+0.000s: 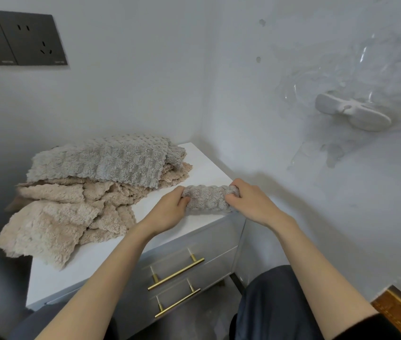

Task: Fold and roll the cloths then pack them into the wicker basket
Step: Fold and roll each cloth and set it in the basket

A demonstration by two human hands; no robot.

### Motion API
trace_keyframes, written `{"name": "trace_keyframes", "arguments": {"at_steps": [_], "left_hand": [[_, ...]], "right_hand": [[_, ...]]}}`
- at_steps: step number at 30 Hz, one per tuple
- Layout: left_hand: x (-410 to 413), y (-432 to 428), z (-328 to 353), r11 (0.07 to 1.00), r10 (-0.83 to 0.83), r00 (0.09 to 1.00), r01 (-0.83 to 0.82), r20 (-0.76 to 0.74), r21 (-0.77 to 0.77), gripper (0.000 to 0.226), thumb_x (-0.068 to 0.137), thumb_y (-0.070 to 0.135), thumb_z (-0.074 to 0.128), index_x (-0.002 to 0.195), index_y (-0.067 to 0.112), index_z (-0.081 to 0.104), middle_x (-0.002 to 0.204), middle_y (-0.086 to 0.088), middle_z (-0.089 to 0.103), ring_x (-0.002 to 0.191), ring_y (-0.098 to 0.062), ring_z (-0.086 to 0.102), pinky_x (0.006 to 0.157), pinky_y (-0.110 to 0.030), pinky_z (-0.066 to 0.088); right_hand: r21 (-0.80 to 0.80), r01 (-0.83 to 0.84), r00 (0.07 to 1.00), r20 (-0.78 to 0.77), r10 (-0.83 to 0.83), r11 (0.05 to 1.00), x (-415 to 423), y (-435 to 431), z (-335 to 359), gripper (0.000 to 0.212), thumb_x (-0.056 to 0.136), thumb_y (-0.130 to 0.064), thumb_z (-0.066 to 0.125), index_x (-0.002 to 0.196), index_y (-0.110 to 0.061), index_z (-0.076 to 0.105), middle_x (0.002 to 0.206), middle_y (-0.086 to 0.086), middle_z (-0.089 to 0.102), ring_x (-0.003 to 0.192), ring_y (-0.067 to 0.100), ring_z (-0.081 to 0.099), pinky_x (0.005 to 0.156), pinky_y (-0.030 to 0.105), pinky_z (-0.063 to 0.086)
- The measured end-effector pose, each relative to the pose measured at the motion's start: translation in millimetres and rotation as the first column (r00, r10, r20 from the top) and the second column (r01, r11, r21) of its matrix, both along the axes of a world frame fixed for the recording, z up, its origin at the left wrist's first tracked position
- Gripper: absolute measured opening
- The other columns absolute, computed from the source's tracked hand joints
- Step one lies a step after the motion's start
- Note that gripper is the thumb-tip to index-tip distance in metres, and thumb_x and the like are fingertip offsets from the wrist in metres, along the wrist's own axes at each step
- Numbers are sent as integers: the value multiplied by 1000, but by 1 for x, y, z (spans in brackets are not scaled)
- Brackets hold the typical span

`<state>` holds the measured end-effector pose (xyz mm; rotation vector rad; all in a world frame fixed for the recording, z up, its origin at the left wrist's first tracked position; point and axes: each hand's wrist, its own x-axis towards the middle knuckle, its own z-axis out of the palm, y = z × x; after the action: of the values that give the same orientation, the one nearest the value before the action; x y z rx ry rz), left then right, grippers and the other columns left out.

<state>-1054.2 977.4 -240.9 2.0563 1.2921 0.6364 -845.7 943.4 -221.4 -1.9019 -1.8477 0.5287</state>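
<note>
A grey fluffy cloth, rolled into a short cylinder (208, 198), lies at the right front edge of the white cabinet top (111, 251). My left hand (170, 211) grips its left end and my right hand (251, 201) grips its right end, fingers curled into the roll. Behind and to the left lies a heap of loose cloths: a grey one (106, 163) on top, beige ones (59, 217) beneath, spilling over the cabinet's left edge. No wicker basket is in view.
The cabinet stands in a corner between two pale walls. It has two drawers with brass bar handles (176, 273). A white wall hook (352, 115) sticks out at the right. Dark sockets (20, 38) sit upper left. My knee (280, 298) is below.
</note>
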Motion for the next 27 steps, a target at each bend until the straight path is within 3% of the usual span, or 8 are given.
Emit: {"name": "trace_keyframes", "arguments": {"at_steps": [3,9,13,15,18,21,24,27], "left_hand": [[4,-15,13,1000,-23,991,24,133,-5,18,103,17,36,86,22,42,72,6,44,61,-2,44,53,-10,34],[25,-52,37,991,-129,963,117,238,66,18,102,8,36,93,21,45,79,11,46,63,21,48,58,0,36],[43,-70,46,983,-180,951,181,252,21,16,102,11,36,106,15,51,99,1,58,89,2,58,72,-7,46],[55,-80,48,976,-209,941,216,266,1,16,102,12,37,102,11,53,97,-4,60,84,-2,59,72,-12,50],[79,-97,51,954,-293,926,300,237,6,19,101,13,40,102,2,55,95,-14,61,80,-9,59,76,-23,55],[101,-110,47,925,-375,909,380,183,4,19,100,14,41,105,3,56,96,-14,61,76,-11,60,80,-29,54],[126,-127,34,899,-428,895,436,124,-41,23,100,15,43,106,-3,55,93,-17,58,68,-7,57,64,-15,49],[151,-148,15,877,-449,879,468,160,-109,19,97,21,50,104,5,58,90,-5,59,72,-9,57,60,-11,48]], "right_hand": [[38,-8,994,-113,12,999,7,-18,14,11,84,-30,52,92,-24,50,82,4,60,73,20,52,61,31,38],[23,-33,988,-153,36,999,23,-65,37,9,87,-25,51,88,-31,44,87,0,58,67,9,50,58,26,36],[-102,-71,978,-202,50,992,38,-104,47,16,90,-22,49,103,-24,39,80,-1,44,64,11,38,49,14,34],[-157,-98,969,-239,58,983,45,-125,48,26,86,-29,49,107,-25,34,85,2,42,69,14,38,58,21,38],[-199,-77,953,-301,14,977,59,-156,40,45,76,-40,48,115,-31,29,118,12,48,98,25,52,83,40,48],[-216,-51,931,-363,-31,975,74,-181,26,52,77,-48,53,120,-34,26,124,9,48,113,25,53,95,43,46],[-215,-13,899,-429,-83,976,92,-211,8,51,78,-46,55,121,-31,32,111,3,53,98,19,56,89,34,48],[-225,39,836,-526,-155,974,110,-241,-14,45,78,-39,55,119,-25,41,104,-7,55,86,-5,56,74,15,44]]}}
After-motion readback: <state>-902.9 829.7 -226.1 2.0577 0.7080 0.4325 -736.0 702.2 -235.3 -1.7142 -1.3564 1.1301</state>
